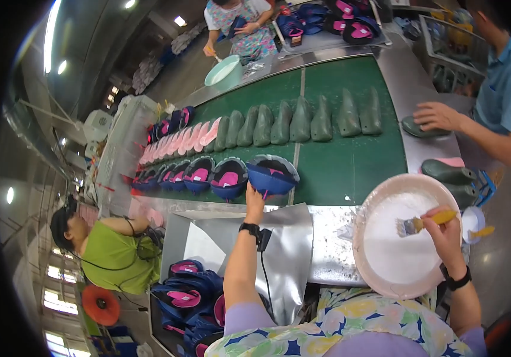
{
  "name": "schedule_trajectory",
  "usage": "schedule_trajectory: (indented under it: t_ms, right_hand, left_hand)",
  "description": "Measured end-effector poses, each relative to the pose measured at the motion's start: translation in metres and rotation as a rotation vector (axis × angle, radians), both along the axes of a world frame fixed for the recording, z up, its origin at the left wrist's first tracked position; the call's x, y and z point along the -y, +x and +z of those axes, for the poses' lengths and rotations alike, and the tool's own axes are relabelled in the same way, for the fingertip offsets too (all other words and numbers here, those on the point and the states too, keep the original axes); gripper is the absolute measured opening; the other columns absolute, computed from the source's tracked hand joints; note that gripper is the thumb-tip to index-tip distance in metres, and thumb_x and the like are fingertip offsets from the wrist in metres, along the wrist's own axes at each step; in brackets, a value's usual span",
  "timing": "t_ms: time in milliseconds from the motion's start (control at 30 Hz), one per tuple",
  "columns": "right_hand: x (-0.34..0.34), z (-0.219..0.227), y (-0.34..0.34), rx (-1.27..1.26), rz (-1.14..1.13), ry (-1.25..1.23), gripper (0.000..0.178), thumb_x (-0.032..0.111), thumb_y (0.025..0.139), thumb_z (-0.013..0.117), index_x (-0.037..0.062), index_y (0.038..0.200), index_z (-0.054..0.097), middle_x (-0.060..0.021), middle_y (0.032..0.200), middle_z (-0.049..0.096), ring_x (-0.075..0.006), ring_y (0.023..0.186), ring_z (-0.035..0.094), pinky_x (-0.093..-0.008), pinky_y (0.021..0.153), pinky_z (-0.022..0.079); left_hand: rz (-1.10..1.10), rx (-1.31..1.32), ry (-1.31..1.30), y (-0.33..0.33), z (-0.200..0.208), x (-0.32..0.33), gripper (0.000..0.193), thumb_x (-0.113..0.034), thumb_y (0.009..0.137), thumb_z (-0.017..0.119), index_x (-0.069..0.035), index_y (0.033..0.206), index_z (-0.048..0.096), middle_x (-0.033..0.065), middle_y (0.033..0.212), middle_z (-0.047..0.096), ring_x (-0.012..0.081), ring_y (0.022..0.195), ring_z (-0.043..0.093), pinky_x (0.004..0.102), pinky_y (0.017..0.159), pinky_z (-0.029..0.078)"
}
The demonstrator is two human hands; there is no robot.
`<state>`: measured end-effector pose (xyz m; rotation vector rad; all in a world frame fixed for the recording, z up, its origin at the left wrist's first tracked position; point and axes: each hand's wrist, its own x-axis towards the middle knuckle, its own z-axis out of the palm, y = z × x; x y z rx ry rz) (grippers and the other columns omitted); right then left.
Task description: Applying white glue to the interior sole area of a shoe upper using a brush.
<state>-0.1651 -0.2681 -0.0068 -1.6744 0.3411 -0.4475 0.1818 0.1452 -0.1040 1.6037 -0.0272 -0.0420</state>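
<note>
- Head view, the only one.
- Left grip (255, 193): closed on the near edge of a navy upper (273, 185). Pink shows inside it.
- Upper sits at the right end of the near row of uppers (228, 188), over the green table (351, 169). Can't tell if it rests there or is lifted.
- Right grip (444, 231): closed round the yellow handle of a brush (437, 219). Bristles point left, handle runs right and slightly away from me, so the long axis lies nearly crosswise.
- Bristles are above the white liquid (395, 259) in the pink basin (360, 238). Can't tell if they touch it.
- Key relation: upper lies left of the brush and farther from me. Bristles face its side, basin rim and some table between. Left hand is on the upper; right hand is well apart from it.
- Upper's long axis: foreshortened, can't tell.
- Beyond the uppers: pink insoles (193, 140), then dark lasts (300, 124) in one line.
- Bin (178, 223) of more uppers, left of my left forearm.
- Far right: co-worker's hand (437, 117) on another last.
</note>
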Motion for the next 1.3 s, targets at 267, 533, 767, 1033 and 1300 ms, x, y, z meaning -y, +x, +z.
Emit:
schedule_trajectory:
  t_ms: [267,533,767,1033,1300]
  right_hand:
    - [0.007,-0.018,0.008,-0.154,0.007,-0.062,0.008,0.002,0.094,0.064,0.0025,0.1,0.059,-0.0056,0.097,0.06,-0.0142,0.092,0.058,-0.0267,0.083,0.047]
    - [0.013,-0.027,0.02,-0.152,0.127,-0.026,0.008,0.006,0.096,0.063,0.0026,0.101,0.057,-0.0044,0.098,0.06,-0.0112,0.09,0.057,-0.0249,0.082,0.046]
    - [-0.009,-0.007,0.007,-0.077,0.21,0.069,0.008,0.003,0.093,0.062,0.0027,0.1,0.058,-0.0039,0.095,0.06,-0.0111,0.09,0.057,-0.024,0.082,0.045]
    - [-0.009,0.009,-0.023,-0.019,0.159,-0.059,0.008,0.0,0.09,0.065,0.0027,0.095,0.06,-0.0046,0.094,0.06,-0.0114,0.088,0.058,-0.025,0.08,0.045]
    - [-0.015,0.0,-0.019,-0.029,0.187,-0.011,0.01,0.005,0.091,0.069,0.0019,0.097,0.061,-0.0022,0.089,0.062,-0.011,0.083,0.061,-0.0253,0.076,0.049]
  left_hand:
    - [0.286,0.192,0.828,0.074,-0.015,-0.067,0.078,0.003,0.077,0.058,0.003,0.15,0.03,0.0318,0.135,0.052,0.0478,0.13,0.045,0.0466,0.112,0.036]
    - [0.003,-0.978,1.695,-0.131,0.101,-0.315,0.118,-0.071,0.061,0.078,-0.016,0.156,0.036,0.0263,0.161,0.025,0.0483,0.149,0.021,0.0642,0.114,0.024]
    - [0.538,-0.701,1.677,-0.205,0.085,-0.299,0.084,-0.068,0.067,0.075,-0.012,0.13,0.062,0.0239,0.136,0.053,0.0428,0.139,0.038,0.0549,0.111,0.03]
    - [0.24,-0.982,1.515,-0.195,0.116,-0.276,0.107,-0.058,0.063,0.086,-0.012,0.151,0.045,0.0128,0.153,0.048,0.033,0.131,0.055,0.0564,0.11,0.035]
    - [-0.391,-0.288,0.28,-0.136,0.171,-0.115,0.04,0.004,0.077,0.079,-0.01,0.11,0.063,0.0013,0.109,0.065,0.0138,0.099,0.063,0.0285,0.089,0.052]
